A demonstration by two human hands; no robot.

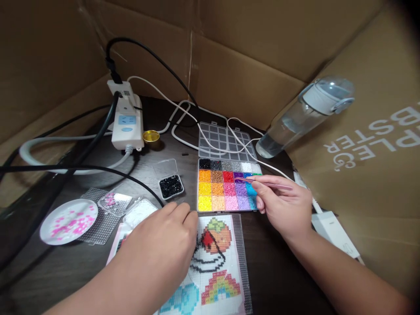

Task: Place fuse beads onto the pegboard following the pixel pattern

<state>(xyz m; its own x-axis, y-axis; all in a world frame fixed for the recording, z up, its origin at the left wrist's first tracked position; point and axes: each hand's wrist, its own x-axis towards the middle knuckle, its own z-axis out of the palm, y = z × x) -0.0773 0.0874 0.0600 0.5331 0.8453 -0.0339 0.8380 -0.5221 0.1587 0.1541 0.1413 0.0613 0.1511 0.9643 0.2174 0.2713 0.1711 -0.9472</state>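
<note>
My right hand (282,205) pinches pink tweezers (272,183), whose tips reach over the purple beads in a compartmented bead box (197,190). The box is sorted by colour, with its clear lid (226,135) folded back. My left hand (160,249) is closed, knuckles up, at the left edge of a clear pegboard (242,245). Its fingertips are hidden, so I cannot see what they hold. Under the pegboard lies a pattern sheet (234,262) with a persimmon and a rainbow. Black beads form a curved outline on the board, with a red patch (207,239) at its top.
At left are a white plate (46,227) of pink and white beads, a small box of black beads (171,187), and more small bead boxes. A power strip (126,122), cables, a gold tin (151,138) and a water bottle (295,122) stand behind. Cardboard walls surround the table.
</note>
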